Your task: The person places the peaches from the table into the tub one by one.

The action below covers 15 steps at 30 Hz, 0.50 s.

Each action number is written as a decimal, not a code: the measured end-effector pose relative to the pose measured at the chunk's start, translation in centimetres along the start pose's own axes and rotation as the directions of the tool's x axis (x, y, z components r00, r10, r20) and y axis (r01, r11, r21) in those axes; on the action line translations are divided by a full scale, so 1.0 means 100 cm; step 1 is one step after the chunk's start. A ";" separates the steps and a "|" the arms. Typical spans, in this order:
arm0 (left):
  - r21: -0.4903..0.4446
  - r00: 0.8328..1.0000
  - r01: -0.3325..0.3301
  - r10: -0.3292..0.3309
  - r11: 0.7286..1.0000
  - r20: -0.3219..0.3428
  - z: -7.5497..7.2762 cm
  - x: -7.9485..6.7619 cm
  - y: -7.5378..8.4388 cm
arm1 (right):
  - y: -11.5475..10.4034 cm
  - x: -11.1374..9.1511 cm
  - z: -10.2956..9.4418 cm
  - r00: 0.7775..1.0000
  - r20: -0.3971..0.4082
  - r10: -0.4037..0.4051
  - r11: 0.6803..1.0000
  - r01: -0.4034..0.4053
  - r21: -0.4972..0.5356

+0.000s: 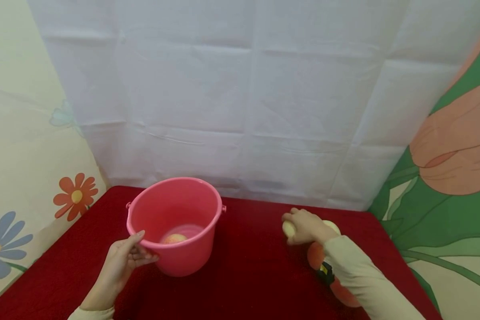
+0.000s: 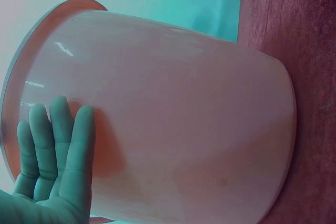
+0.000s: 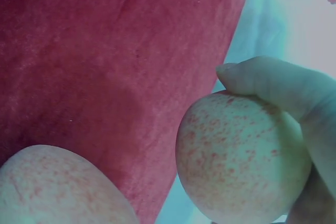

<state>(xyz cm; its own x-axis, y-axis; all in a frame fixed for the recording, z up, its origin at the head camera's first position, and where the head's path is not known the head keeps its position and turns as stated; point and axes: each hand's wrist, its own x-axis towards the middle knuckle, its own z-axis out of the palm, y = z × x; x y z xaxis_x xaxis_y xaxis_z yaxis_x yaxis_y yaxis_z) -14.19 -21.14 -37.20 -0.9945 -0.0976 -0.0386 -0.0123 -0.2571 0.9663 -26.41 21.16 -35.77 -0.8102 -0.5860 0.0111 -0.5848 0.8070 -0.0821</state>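
A pink bucket (image 1: 184,258) stands on the left half of the red cloth, with one peach (image 1: 175,238) at its bottom. My left hand (image 1: 124,262) grips the near left rim, thumb over the edge and fingers against the outer wall. In the left wrist view those fingers (image 2: 76,150) lie along the bucket's side. Over on the right, my right hand (image 1: 307,226) holds a speckled peach (image 3: 241,156) between thumb and fingers. Another peach (image 3: 63,192) lies on the cloth below it in the right wrist view.
Beside and partly under my right forearm are a pale peach (image 1: 331,226) and two redder peaches, one nearer the hand (image 1: 315,255) and one closer to me (image 1: 344,293). A white sheet (image 1: 240,111) hangs behind the red-covered table (image 1: 248,275); flowered cloths hang at both sides.
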 end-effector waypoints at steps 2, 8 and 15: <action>0.001 1.000 0.002 -0.002 1.000 -0.002 0.000 0.000 0.000 | 0.000 -0.001 -0.003 1.000 -0.014 -0.012 1.000 0.012 -0.010; 0.008 1.000 -0.003 0.003 1.000 -0.003 -0.001 0.000 -0.001 | -0.002 -0.002 -0.009 1.000 -0.014 -0.026 1.000 0.026 -0.002; 0.006 1.000 0.004 -0.004 1.000 -0.002 -0.001 0.000 -0.001 | -0.001 -0.003 -0.014 0.999 -0.029 -0.021 1.000 0.021 0.004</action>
<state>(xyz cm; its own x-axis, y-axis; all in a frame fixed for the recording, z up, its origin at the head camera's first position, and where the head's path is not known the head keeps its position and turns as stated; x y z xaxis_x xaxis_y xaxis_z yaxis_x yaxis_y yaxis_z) -14.17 -21.21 -37.31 -0.9942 -0.0984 -0.0425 -0.0165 -0.2514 0.9677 -26.13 21.32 -34.35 -0.7986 -0.6005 0.0415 -0.6016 0.7941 -0.0863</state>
